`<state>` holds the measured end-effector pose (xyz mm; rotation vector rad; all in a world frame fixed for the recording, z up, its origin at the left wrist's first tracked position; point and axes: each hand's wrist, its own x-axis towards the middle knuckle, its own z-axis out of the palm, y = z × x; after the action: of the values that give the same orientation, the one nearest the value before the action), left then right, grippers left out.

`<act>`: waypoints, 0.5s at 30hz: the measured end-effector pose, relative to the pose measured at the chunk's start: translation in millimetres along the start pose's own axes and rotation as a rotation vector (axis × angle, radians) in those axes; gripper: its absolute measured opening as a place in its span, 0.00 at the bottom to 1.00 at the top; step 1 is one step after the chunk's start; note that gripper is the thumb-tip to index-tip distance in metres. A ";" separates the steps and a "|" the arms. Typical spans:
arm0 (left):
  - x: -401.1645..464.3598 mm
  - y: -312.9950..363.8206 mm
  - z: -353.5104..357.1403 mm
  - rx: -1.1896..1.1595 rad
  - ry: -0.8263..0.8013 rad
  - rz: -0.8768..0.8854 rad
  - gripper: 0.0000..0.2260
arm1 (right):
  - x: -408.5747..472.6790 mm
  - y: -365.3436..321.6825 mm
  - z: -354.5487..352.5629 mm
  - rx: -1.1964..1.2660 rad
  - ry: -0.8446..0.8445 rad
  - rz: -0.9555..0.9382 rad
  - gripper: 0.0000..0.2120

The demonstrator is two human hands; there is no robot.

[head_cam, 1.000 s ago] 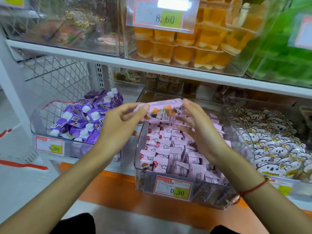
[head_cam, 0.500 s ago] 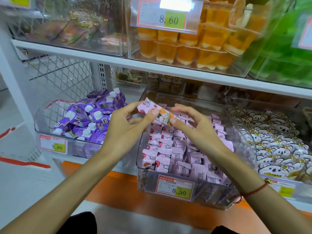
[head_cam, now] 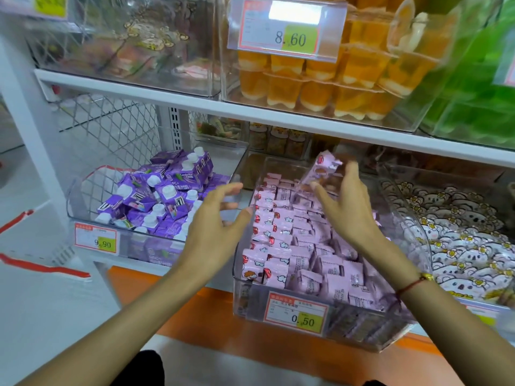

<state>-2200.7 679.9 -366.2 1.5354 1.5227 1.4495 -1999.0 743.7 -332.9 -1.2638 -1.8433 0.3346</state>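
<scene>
I am tucking a pink snack packet into the back of the clear bin, my right hand pinching it in its fingers, my left hand spread open beside, and next I should lower it squarely onto the rows.

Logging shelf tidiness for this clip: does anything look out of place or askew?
One pink packet stands tilted above the rows in the clear bin, at the fingers of the right hand; blur hides whether it is gripped. The purple cartons beside that bin lie in a jumbled heap. Nothing looks spilled or damaged.
</scene>
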 end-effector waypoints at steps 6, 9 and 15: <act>0.3 -5.5 -0.2 -0.006 -0.141 -0.062 0.07 | 26.8 2.2 25.1 0.182 -0.143 0.084 0.21; 1.0 -6.4 -2.3 -0.015 -0.151 -0.063 0.06 | 31.6 1.6 34.1 0.172 -0.233 0.079 0.21; 0.8 -6.0 -1.9 -0.014 -0.144 -0.066 0.08 | 39.3 6.3 29.2 0.065 -0.204 0.080 0.21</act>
<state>-2204.8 681.4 -370.9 1.5325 1.4615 1.2814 -2022.2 787.2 -335.0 -1.3006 -1.9386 0.5808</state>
